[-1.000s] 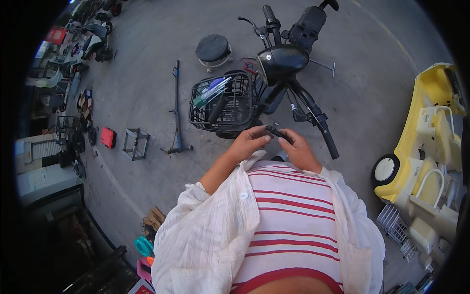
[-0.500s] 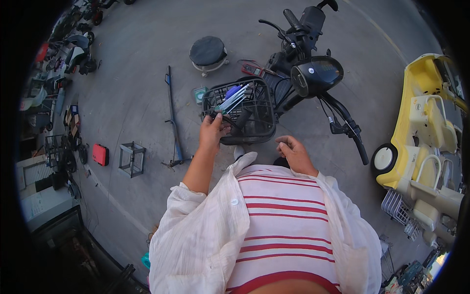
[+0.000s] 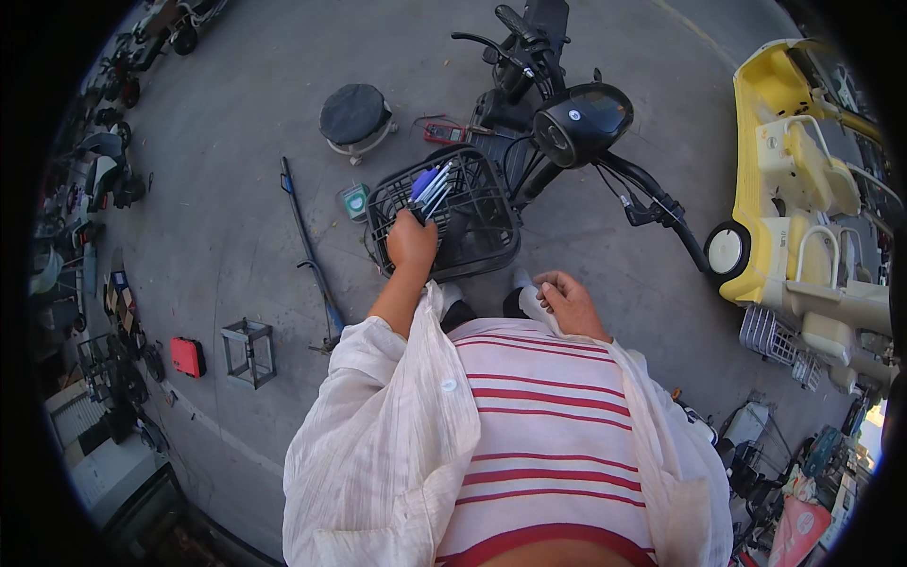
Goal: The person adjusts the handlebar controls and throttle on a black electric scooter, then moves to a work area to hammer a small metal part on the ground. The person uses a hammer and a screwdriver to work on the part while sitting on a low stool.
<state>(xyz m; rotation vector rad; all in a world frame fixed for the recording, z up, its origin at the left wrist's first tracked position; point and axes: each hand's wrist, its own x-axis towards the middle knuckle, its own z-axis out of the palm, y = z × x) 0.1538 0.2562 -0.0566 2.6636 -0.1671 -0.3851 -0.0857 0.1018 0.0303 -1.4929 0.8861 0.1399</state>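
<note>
My left hand [image 3: 412,238] reaches onto the near-left of the black wire basket [image 3: 510,227], its fingers closed round something dark I cannot make out, just below a bundle of slim silvery and blue rods [image 3: 436,192]. The basket is on the front of a black electric bike, whose rounded headlamp housing [image 3: 586,126] sits at upper right with handlebars. My right hand [image 3: 565,300] is low beside the basket in front of my striped top, fingers loosely bent and apart, holding nothing.
A round stool [image 3: 351,113], red meter [image 3: 444,133] and green-clear box [image 3: 353,200] lie beyond. Left are a long blue-grey bar [image 3: 304,248], metal frame [image 3: 248,352], red case [image 3: 187,356] and parked scooters [image 3: 118,170]. A yellow vehicle [image 3: 751,161] stands right.
My hands were together on a small dark part; then my left hand moved up-left into the basket, while my right hand separated and stayed low. The view has shifted.
</note>
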